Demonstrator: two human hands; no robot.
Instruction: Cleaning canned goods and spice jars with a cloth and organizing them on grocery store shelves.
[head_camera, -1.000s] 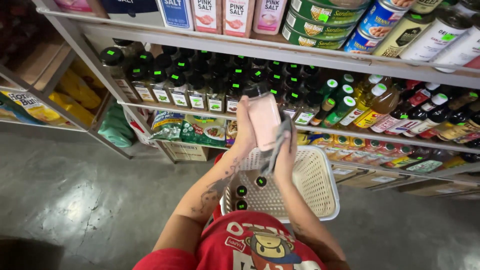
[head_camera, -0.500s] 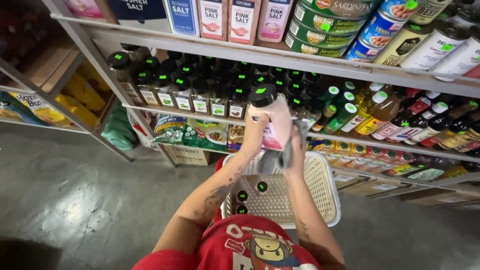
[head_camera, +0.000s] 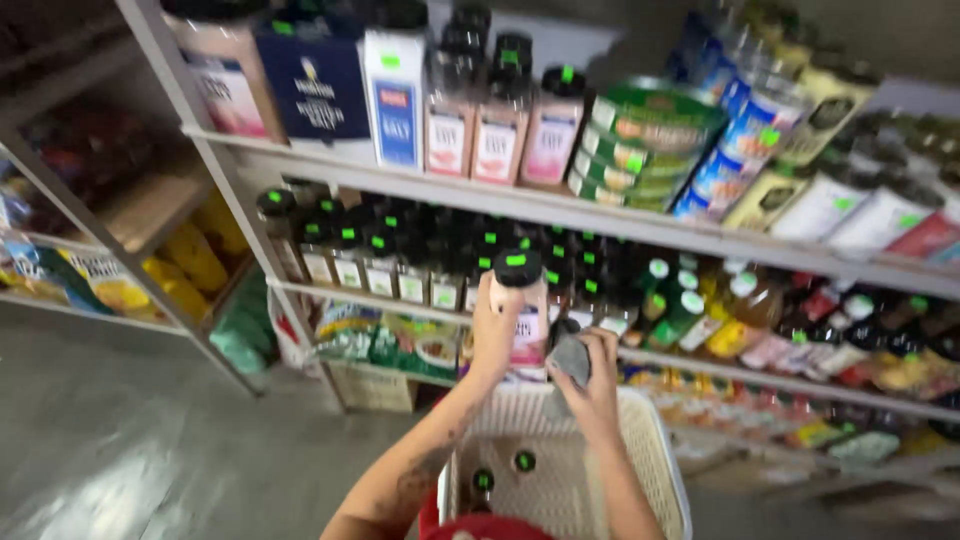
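Left hand (head_camera: 495, 335) wrapped around pink jar (head_camera: 522, 310), upright, long axis vertical, black cap up, raised before the middle shelf (head_camera: 700, 362). Right hand (head_camera: 595, 385) clutching grey cloth (head_camera: 570, 360) just beside jar's base. Below, white basket (head_camera: 655, 470); grey floor (head_camera: 130, 450), stocked shelves.

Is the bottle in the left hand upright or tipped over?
Upright. The left hand holds the pink bottle with its black cap on top, above the basket.

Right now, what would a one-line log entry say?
left hand: holds pink jar upright | right hand: grey cloth against jar | white basket below
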